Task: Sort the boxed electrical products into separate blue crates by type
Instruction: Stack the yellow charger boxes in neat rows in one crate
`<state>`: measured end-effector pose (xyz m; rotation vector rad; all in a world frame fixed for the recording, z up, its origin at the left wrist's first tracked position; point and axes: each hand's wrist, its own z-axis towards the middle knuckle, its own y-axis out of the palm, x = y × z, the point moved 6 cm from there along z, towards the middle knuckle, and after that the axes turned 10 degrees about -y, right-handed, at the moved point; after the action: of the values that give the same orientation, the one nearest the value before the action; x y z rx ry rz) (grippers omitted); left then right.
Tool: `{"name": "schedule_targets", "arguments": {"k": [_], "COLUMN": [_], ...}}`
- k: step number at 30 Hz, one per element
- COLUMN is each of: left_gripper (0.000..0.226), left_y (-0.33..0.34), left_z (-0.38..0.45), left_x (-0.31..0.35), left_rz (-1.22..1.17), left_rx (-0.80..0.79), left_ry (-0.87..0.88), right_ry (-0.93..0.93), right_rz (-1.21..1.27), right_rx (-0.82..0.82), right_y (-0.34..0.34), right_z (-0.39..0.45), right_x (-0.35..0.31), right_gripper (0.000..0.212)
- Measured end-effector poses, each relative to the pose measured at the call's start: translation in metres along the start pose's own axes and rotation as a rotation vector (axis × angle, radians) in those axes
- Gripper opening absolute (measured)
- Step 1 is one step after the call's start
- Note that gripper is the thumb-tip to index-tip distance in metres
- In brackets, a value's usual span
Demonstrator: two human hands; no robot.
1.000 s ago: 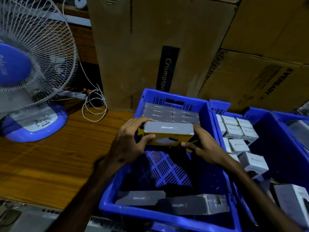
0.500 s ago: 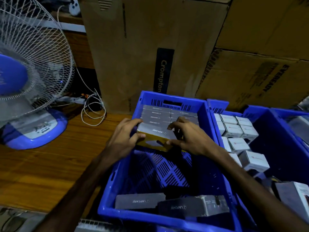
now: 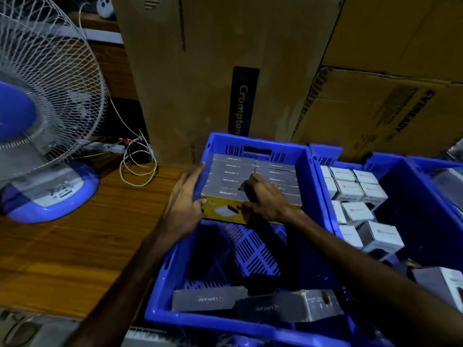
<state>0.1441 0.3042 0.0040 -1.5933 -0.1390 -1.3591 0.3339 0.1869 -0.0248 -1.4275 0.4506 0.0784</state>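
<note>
- Hands first: the left hand (image 3: 186, 196) lies against the left end of a grey-and-yellow Lapcare box (image 3: 225, 205), fingers straight and reaching along the crate's left wall, thumb on the box's yellow front.
- The right hand (image 3: 263, 199) has its fingers curled over the same box's top and its thumb on the yellow front, pinching it.
- That box stands at the near end of a row of Lapcare boxes (image 3: 253, 171) packed against the far wall of the blue crate (image 3: 225, 321).
- Two more Lapcare boxes (image 3: 250, 304) lie flat against the crate's near wall; the slotted floor between them and the row is bare.
- To the right, a second blue crate (image 3: 426, 221) holds small white boxes (image 3: 355, 196) lined along its left wall.
- A blue-and-white table fan (image 3: 37, 121) stands at the left edge of the wooden table (image 3: 62, 246), with a coiled white cable (image 3: 137, 161) near the far edge.
- Cardboard cartons (image 3: 225, 58) stand behind the crates.
</note>
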Motion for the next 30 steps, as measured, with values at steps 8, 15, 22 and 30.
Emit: {"name": "schedule_targets", "arguments": {"k": [8, 15, 22, 30], "left_gripper": [0.078, 0.070, 0.047, 0.071], "left_y": [0.003, 0.002, 0.005, 0.040], "left_z": [0.003, 0.000, -0.061, -0.165], "left_x": [-0.003, -0.003, 0.032, 0.083], "left_rz": [0.065, 0.121, 0.214, -0.051], "left_rx": [0.013, 0.034, -0.116, -0.473], "left_ry": [0.056, 0.125, 0.324, 0.285], "right_ry": [-0.041, -0.079, -0.069, 0.028], "right_rz": [-0.158, -0.267, 0.015, 0.262], "right_rx": [-0.025, -0.102, -0.205, -0.051], "right_y": [0.009, 0.011, -0.019, -0.069], "right_z": [-0.003, -0.002, -0.034, -0.158], "right_x": [-0.006, -0.019, -0.018, -0.024], "right_gripper": [0.038, 0.035, 0.028, 0.021]}}
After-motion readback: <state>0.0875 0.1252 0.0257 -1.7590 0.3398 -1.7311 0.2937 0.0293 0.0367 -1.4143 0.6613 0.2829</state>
